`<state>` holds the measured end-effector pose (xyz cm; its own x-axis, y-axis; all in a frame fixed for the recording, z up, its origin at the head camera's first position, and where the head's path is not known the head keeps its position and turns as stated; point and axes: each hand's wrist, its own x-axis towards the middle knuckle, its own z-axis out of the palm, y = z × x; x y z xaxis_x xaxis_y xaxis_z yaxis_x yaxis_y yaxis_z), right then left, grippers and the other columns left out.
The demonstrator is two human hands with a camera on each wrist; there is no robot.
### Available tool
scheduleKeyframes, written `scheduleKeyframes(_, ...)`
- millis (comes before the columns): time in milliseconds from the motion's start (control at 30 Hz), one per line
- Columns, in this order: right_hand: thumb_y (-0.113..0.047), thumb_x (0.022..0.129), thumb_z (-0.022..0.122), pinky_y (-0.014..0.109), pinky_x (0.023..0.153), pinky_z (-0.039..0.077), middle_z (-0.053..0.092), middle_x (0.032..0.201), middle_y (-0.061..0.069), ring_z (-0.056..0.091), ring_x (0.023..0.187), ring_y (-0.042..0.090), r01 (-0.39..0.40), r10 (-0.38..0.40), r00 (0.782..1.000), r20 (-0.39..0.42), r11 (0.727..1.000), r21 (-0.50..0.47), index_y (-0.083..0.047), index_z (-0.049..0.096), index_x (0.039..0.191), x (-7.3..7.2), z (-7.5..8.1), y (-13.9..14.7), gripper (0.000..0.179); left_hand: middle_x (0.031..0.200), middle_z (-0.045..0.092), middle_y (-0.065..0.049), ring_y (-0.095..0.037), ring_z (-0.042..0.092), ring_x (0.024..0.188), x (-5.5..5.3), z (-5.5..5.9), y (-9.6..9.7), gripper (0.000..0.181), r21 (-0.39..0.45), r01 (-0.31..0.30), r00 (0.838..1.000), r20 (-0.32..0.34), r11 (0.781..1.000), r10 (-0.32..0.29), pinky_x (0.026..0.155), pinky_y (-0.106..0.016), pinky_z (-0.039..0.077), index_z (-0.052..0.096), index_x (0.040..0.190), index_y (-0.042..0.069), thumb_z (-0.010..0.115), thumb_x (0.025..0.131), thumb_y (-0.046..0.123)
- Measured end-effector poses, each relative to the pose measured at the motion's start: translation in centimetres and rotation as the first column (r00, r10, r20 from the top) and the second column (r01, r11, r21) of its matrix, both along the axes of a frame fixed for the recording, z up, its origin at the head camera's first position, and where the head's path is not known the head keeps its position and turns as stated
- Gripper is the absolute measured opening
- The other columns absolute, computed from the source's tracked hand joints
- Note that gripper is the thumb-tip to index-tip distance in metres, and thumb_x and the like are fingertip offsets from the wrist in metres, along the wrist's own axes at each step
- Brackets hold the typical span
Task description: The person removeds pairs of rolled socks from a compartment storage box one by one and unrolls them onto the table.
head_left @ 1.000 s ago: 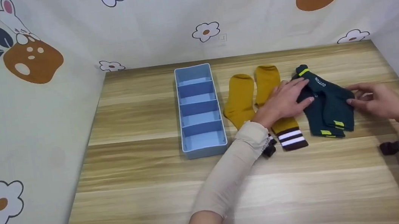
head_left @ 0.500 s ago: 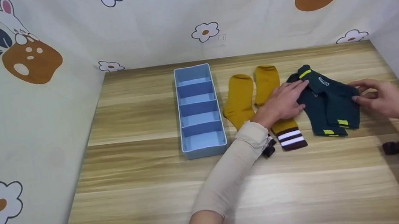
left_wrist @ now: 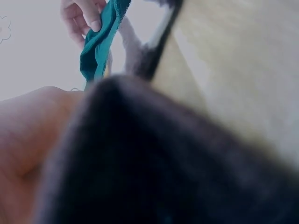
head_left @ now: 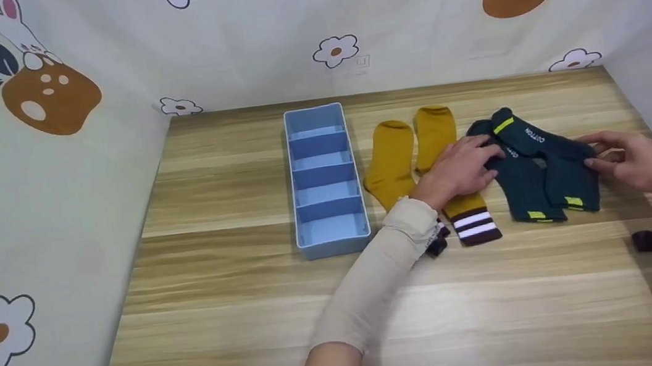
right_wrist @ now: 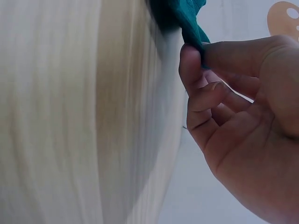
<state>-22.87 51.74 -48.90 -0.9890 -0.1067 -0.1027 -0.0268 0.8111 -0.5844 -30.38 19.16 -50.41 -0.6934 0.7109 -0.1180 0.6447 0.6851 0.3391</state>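
Two dark green socks with yellow patches lie toward the right of the table in the head view. The right green sock (head_left: 570, 168) partly overlaps the left green sock (head_left: 519, 187). My right hand (head_left: 638, 163) pinches the right sock's outer edge between thumb and index finger; the right wrist view shows the green fabric (right_wrist: 189, 21) lifted in that pinch. Across the mustard socks reaches my left hand (head_left: 458, 173), its fingers resting on the left green sock near the toe. A dark blurred shape hides most of the left wrist view.
Two mustard socks (head_left: 391, 156) lie left of the green ones, one showing a brown cuff with white stripes; my left forearm covers part of them. A blue box (head_left: 335, 248) with several compartments stands beside them. Patterned cloth walls (head_left: 260, 48) border the wooden table (head_left: 224, 320).
My right hand has moved to the right, drawing the upper green sock with it, so more of the lower sock shows. My left hand has stayed nearly in place, its fingers drawn back slightly.
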Motion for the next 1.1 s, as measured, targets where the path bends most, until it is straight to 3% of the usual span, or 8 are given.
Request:
scheduleKeyframes(67,-0.004,0.105,0.065,0.014,0.068,0.052,0.067,0.124,0.032,0.062,0.086,-0.005,0.008,-0.007,1.000,-0.018,1.000,0.031,0.004,0.058,0.148,-0.1,0.0,-0.1,0.044,0.179,0.030,0.008,-0.013,0.026,0.166,0.1,-0.1,-0.1,0.043,0.012,0.002,1.000,-0.011,1.000,-0.001,0.136,-0.034,0.021,0.055,0.155,0.041,0.050,0.113,0.050)
scheduleKeyframes(267,-0.013,0.107,0.065,0.001,0.078,0.035,0.062,0.143,0.031,0.059,0.120,0.039,0.024,-0.018,0.989,-0.145,0.999,0.041,-0.001,0.062,0.147,-0.5,0.0,-1.8,0.042,0.178,0.030,0.007,-0.014,0.026,0.165,0.2,-0.2,0.0,0.050,-0.002,-0.027,1.000,-0.016,1.000,0.027,0.135,-0.037,0.023,0.054,0.152,0.041,0.051,0.108,0.065)
scheduleKeyframes(400,0.001,0.107,0.059,-0.003,0.086,0.036,0.066,0.143,0.028,0.060,0.124,0.009,-0.112,0.111,0.964,-0.241,0.994,0.010,-0.002,0.068,0.141,-1.5,-0.2,-3.6,0.036,0.179,0.027,0.008,-0.013,0.023,0.165,0.3,-0.1,0.2,0.053,-0.036,-0.042,0.999,-0.015,0.998,0.042,0.135,-0.040,0.024,0.051,0.152,0.043,0.055,0.105,0.068)
scheduleKeyframes(500,0.013,0.103,0.054,-0.002,0.097,0.036,0.071,0.136,0.027,0.057,0.124,-0.009,-0.258,0.256,0.917,-0.305,0.966,0.036,-0.001,0.072,0.136,-2.5,-0.3,-4.7,0.040,0.178,0.029,0.007,-0.014,0.025,0.165,0.4,0.0,0.2,0.054,-0.047,-0.042,0.999,-0.036,0.998,0.041,0.133,-0.040,0.027,0.051,0.151,0.042,0.056,0.104,0.067)
scheduleKeyframes(633,0.016,0.098,0.058,0.006,0.110,0.036,0.068,0.140,0.032,0.063,0.138,0.029,-0.358,0.370,0.889,-0.269,0.929,0.095,0.002,0.071,0.136,-3.7,-0.1,-5.6,0.043,0.177,0.033,0.005,-0.016,0.028,0.164,0.6,0.3,0.0,0.056,-0.064,-0.037,0.997,-0.071,0.997,0.033,0.132,-0.040,0.029,0.052,0.152,0.040,0.057,0.104,0.067)
scheduleKeyframes(733,0.008,0.099,0.064,0.037,0.121,0.042,0.057,0.150,0.038,0.054,0.139,0.058,-0.341,0.361,0.916,-0.175,0.930,0.137,0.004,0.066,0.142,-4.0,0.1,-6.0,0.043,0.177,0.033,0.005,-0.017,0.028,0.164,0.7,0.6,0.0,0.057,-0.077,-0.040,0.997,-0.066,0.996,0.035,0.133,-0.040,0.027,0.051,0.154,0.040,0.057,0.104,0.067)
scheduleKeyframes(833,-0.005,0.105,0.064,0.072,0.113,0.033,0.044,0.159,0.042,0.041,0.143,0.065,-0.280,0.298,0.951,-0.078,0.942,0.185,0.005,0.058,0.150,-4.1,0.3,-6.1,0.047,0.178,0.032,0.005,-0.018,0.028,0.165,0.8,0.8,0.0,0.057,-0.089,-0.043,0.998,-0.053,0.995,0.039,0.135,-0.040,0.025,0.051,0.155,0.040,0.058,0.104,0.066)
scheduleKeyframes(1100,-0.019,0.109,0.062,0.080,0.118,0.021,0.033,0.163,0.044,0.029,0.146,0.069,-0.199,0.203,0.979,0.005,0.954,0.226,0.005,0.049,0.157,-4.0,0.5,-6.2,0.055,0.180,0.027,0.007,-0.017,0.022,0.167,0.9,0.7,0.1,0.062,-0.140,-0.061,0.996,-0.067,0.988,0.052,0.136,-0.039,0.022,0.042,0.164,0.040,0.052,0.108,0.064)
